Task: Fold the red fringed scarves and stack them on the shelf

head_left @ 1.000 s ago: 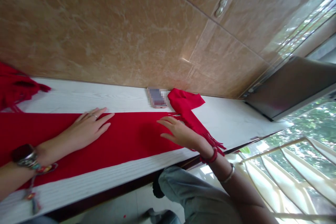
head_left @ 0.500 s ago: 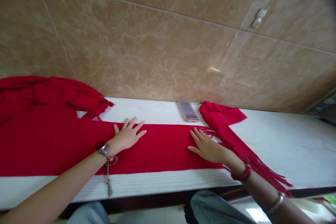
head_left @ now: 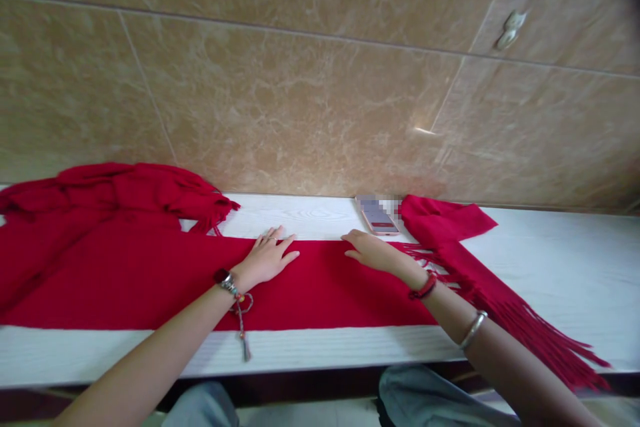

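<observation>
A long red scarf [head_left: 150, 277] lies flat along a white wooden tabletop [head_left: 550, 280]. My left hand [head_left: 267, 257] rests palm down on the scarf near its far edge, fingers spread, a ring on one finger and a watch and bead bracelets at the wrist. My right hand [head_left: 373, 252] also lies flat on the scarf, fingers stretched to the left, with a red cord and a metal bangle on the arm. The scarf's right end [head_left: 450, 230] is folded back, and its fringe [head_left: 540, 337] trails to the table's front edge.
A pink phone [head_left: 379, 213] lies by the wall just beyond my right hand. More red scarf is bunched at the back left [head_left: 125, 187]. A brown marble-tiled wall [head_left: 300, 93] rises behind the table. My knees in grey trousers [head_left: 425, 400] show below the table edge.
The view has turned left and levelled out, with the window gone from sight. Both hands have slid along the scarf, and my right hand has moved closer to the left one.
</observation>
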A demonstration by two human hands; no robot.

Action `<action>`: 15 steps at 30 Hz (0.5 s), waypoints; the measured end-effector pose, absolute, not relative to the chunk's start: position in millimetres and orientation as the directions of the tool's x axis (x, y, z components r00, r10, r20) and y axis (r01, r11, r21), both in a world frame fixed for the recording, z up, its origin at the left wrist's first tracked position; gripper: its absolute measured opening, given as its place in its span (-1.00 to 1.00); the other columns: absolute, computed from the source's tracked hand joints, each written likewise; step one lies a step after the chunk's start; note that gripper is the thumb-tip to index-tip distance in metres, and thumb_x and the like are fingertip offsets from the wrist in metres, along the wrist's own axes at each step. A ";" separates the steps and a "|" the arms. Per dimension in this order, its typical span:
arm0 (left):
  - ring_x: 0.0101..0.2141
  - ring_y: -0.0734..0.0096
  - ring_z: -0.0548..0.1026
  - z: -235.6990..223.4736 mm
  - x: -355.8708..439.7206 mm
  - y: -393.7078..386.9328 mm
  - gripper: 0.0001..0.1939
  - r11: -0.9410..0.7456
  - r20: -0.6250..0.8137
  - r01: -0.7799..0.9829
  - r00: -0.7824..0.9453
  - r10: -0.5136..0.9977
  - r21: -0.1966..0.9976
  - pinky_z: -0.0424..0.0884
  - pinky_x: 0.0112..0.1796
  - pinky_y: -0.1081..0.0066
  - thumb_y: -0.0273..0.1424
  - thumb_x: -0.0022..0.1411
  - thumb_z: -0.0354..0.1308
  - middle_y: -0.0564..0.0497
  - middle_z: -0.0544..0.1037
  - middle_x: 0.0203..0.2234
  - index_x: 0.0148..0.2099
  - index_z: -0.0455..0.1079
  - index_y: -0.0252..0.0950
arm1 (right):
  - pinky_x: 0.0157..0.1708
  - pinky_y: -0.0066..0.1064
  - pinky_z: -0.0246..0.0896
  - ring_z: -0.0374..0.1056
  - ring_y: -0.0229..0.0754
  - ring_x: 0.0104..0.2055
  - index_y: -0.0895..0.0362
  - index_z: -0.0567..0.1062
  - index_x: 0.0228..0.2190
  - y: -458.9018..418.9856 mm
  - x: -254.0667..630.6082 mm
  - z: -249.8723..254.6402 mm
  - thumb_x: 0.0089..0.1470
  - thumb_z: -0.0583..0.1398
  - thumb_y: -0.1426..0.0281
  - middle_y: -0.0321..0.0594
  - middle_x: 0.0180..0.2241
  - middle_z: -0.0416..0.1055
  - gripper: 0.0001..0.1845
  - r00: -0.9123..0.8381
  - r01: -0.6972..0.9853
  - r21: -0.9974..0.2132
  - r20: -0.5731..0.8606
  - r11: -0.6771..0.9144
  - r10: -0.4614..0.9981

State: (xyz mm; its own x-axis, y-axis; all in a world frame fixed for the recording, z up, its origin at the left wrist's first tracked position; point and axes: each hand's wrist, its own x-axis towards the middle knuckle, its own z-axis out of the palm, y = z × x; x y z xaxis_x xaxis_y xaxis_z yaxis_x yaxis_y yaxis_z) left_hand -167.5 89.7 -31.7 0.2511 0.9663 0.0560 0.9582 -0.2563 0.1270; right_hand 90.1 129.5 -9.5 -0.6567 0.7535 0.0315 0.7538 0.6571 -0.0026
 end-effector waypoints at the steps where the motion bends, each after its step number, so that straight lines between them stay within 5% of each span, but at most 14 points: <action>1: 0.18 0.00 0.01 -30.9 -169.5 90.5 -0.49 -0.270 0.077 0.956 0.262 0.962 0.118 0.01 0.09 0.09 -0.13 0.27 -0.16 -0.21 0.10 0.18 0.17 0.16 -0.26 | -0.05 -0.33 0.18 0.31 -0.07 -0.05 0.35 0.38 -0.08 132.6 90.3 -9.4 0.07 0.10 0.47 0.11 -0.12 0.37 -0.65 -0.652 0.758 -0.005 0.031 0.652 0.758; 7: -0.14 0.26 0.37 -21.7 -191.1 101.9 -0.70 -0.361 0.211 0.925 0.332 0.919 0.118 0.25 -0.07 0.34 -0.31 0.21 -0.04 -0.16 0.40 -0.17 -0.09 0.33 -0.37 | -0.14 -0.40 0.21 0.36 -0.13 -0.16 0.28 0.43 -0.14 139.7 96.1 -5.8 0.03 0.12 0.55 0.04 -0.16 0.39 -0.69 -0.616 0.787 0.003 0.028 0.616 0.787; 15: -0.40 0.32 0.41 0.0 -231.4 114.9 -0.77 -0.327 -0.024 0.925 0.338 0.941 0.191 0.29 -0.35 0.43 -0.23 0.08 0.03 -0.02 0.47 -0.46 -0.39 0.32 -0.31 | -0.19 -0.38 0.21 0.38 -0.11 -0.21 0.19 0.51 -0.33 155.9 129.3 -5.5 -0.04 0.18 0.52 -0.08 -0.31 0.48 -0.83 -0.620 0.784 0.032 -0.016 0.620 0.784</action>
State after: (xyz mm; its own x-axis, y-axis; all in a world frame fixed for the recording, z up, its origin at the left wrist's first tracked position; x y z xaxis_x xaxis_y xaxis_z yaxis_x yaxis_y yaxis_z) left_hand -231.4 114.9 0.0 0.3376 0.9410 -0.0237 0.9254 -0.3272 0.1914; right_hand 129.3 155.9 -5.5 -0.6203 0.7842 -0.0155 0.7836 0.6204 0.0322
